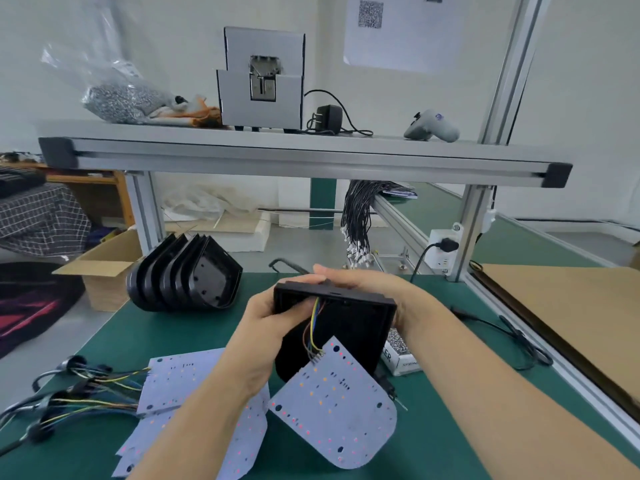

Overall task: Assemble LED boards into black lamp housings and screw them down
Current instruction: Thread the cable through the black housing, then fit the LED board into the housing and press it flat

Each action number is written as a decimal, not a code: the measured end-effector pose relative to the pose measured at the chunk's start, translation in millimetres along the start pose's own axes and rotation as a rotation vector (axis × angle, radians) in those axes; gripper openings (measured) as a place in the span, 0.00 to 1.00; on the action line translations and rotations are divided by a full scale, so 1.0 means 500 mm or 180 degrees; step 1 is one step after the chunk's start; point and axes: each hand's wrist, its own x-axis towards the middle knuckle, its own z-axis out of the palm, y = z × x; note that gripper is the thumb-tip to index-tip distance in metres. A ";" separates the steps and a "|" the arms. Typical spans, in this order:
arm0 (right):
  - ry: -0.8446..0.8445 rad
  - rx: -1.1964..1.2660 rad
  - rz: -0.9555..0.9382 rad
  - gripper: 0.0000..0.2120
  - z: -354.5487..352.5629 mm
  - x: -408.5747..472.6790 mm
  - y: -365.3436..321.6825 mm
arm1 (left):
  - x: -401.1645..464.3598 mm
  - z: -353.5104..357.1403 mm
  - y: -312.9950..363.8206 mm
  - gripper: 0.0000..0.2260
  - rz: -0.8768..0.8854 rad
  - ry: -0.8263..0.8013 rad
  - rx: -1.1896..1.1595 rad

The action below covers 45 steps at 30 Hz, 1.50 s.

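Above the green tabletop [194, 337], a black lamp housing [341, 327] is held tilted in both hands, its open side toward the camera. The left hand [268, 327] has its fingers curled round the housing's left edge; the right hand [360, 280] grips the top and right edge. Coloured wires [313, 327] run from inside the housing down to a white LED board [337, 407] hanging just below it. Left of the housing, more LED boards [180, 382] lie flat with their cables [79, 393]. Behind and left, a stack of empty housings [183, 275] stands. Just right of the housing sits a screw box [401, 355].
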 end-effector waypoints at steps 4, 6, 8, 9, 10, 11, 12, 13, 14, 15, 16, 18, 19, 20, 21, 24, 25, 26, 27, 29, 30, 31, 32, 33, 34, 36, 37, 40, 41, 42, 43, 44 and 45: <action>0.0908 0.0192 -0.0120 0.21 -0.003 0.028 0.003 | 0.004 -0.002 0.004 0.10 -0.0037 0.0155 -0.0041; 0.1686 0.0218 -0.0441 0.15 -0.016 0.041 0.005 | -0.004 0.002 0.003 0.10 -0.0062 0.0196 0.0028; 0.2202 0.0580 -0.0611 0.13 -0.040 0.044 0.009 | -0.017 0.013 0.002 0.10 -0.0059 0.0088 0.0239; 0.2266 0.0789 -0.0647 0.13 -0.051 0.042 0.012 | -0.021 0.017 0.001 0.10 -0.0099 0.0083 0.0247; 0.2298 0.0899 -0.0694 0.13 -0.058 0.039 0.016 | -0.021 0.020 0.002 0.09 -0.0217 0.0168 0.0113; 0.2334 0.0948 -0.0738 0.12 -0.065 0.035 0.020 | -0.018 0.022 0.003 0.08 -0.0389 0.0308 -0.0102; 0.2386 0.1007 -0.0800 0.11 -0.071 0.033 0.025 | -0.013 0.023 0.003 0.07 -0.0555 0.0445 -0.0256; 0.2433 0.1058 -0.0840 0.11 -0.077 0.031 0.031 | -0.007 0.022 0.002 0.05 -0.0669 0.0561 -0.0271; 0.2485 0.1075 -0.0837 0.10 -0.081 0.031 0.038 | -0.003 0.022 0.001 0.04 -0.0735 0.0649 -0.0171; 0.2550 0.1009 -0.0767 0.09 -0.085 0.027 0.044 | 0.001 0.022 -0.003 0.03 -0.0755 0.0764 -0.0052; 0.2645 0.0856 -0.0641 0.11 -0.087 0.021 0.050 | 0.004 0.021 -0.007 0.03 -0.0731 0.0925 0.0063; 0.2998 0.0209 -0.0433 0.16 -0.085 -0.004 0.063 | 0.009 0.016 -0.018 0.05 -0.0573 0.1271 0.0339; 0.3134 -0.0233 -0.0461 0.17 -0.079 -0.023 0.071 | 0.011 0.011 -0.024 0.06 -0.0498 0.1405 0.0501; 0.3127 -0.0683 -0.0545 0.18 -0.069 -0.046 0.081 | 0.012 0.005 -0.030 0.07 -0.0454 0.1498 0.0639; 0.2979 -0.1102 -0.0620 0.18 -0.054 -0.069 0.093 | 0.014 -0.001 -0.036 0.07 -0.0458 0.1573 0.0704; 0.2587 -0.2279 -0.0552 0.17 0.003 -0.114 0.138 | 0.015 -0.009 -0.056 0.08 -0.0622 0.1737 0.0487; 0.2565 -0.2635 -0.0472 0.14 0.014 -0.115 0.154 | 0.016 -0.009 -0.061 0.08 -0.0650 0.1763 0.0453; 0.2563 -0.2866 -0.0394 0.13 0.022 -0.114 0.168 | 0.016 -0.008 -0.065 0.08 -0.0658 0.1754 0.0477; 0.2582 -0.2968 -0.0335 0.12 0.027 -0.111 0.178 | 0.016 -0.005 -0.067 0.08 -0.0683 0.1722 0.0505; 0.2601 -0.2833 -0.0181 0.15 0.027 -0.110 0.186 | 0.016 -0.001 -0.071 0.07 -0.0825 0.1631 0.0398; 0.2559 -0.2697 -0.0064 0.15 0.025 -0.111 0.188 | 0.015 -0.001 -0.072 0.06 -0.0950 0.1594 0.0296; 0.2479 -0.2585 0.0043 0.15 0.023 -0.112 0.189 | 0.015 -0.003 -0.073 0.05 -0.1102 0.1560 0.0204; 0.2392 -0.2481 0.0110 0.13 0.023 -0.115 0.190 | 0.014 -0.006 -0.074 0.04 -0.1252 0.1514 0.0123; 0.2330 -0.2347 0.0126 0.12 0.022 -0.117 0.193 | 0.015 -0.010 -0.075 0.03 -0.1389 0.1475 0.0056; 0.2308 -0.2179 0.0095 0.10 0.020 -0.119 0.196 | 0.016 -0.014 -0.076 0.02 -0.1511 0.1458 0.0023; 0.2365 -0.1868 -0.0068 0.06 0.019 -0.123 0.198 | 0.016 -0.019 -0.079 0.02 -0.1694 0.1423 -0.0006; 0.2413 -0.1746 -0.0165 0.04 0.018 -0.124 0.198 | 0.016 -0.022 -0.082 0.03 -0.1751 0.1384 -0.0017; 0.2529 -0.1324 -0.0405 0.05 0.019 -0.124 0.198 | 0.014 -0.026 -0.088 0.05 -0.1873 0.1262 -0.0051; 0.2559 -0.1148 -0.0491 0.06 0.018 -0.122 0.197 | 0.013 -0.027 -0.086 0.07 -0.1922 0.1154 -0.0168; 0.2594 -0.0982 -0.0602 0.08 0.018 -0.119 0.197 | 0.012 -0.027 -0.084 0.10 -0.1972 0.0966 -0.0351; 0.2647 -0.0818 -0.0736 0.08 0.017 -0.114 0.196 | 0.011 -0.027 -0.081 0.15 -0.1994 0.0738 -0.0552; 0.2715 -0.0667 -0.0872 0.09 0.018 -0.110 0.197 | 0.012 -0.026 -0.079 0.20 -0.1979 0.0554 -0.0685; 0.2790 -0.0568 -0.0984 0.08 0.018 -0.104 0.197 | 0.013 -0.025 -0.080 0.23 -0.1925 0.0455 -0.0707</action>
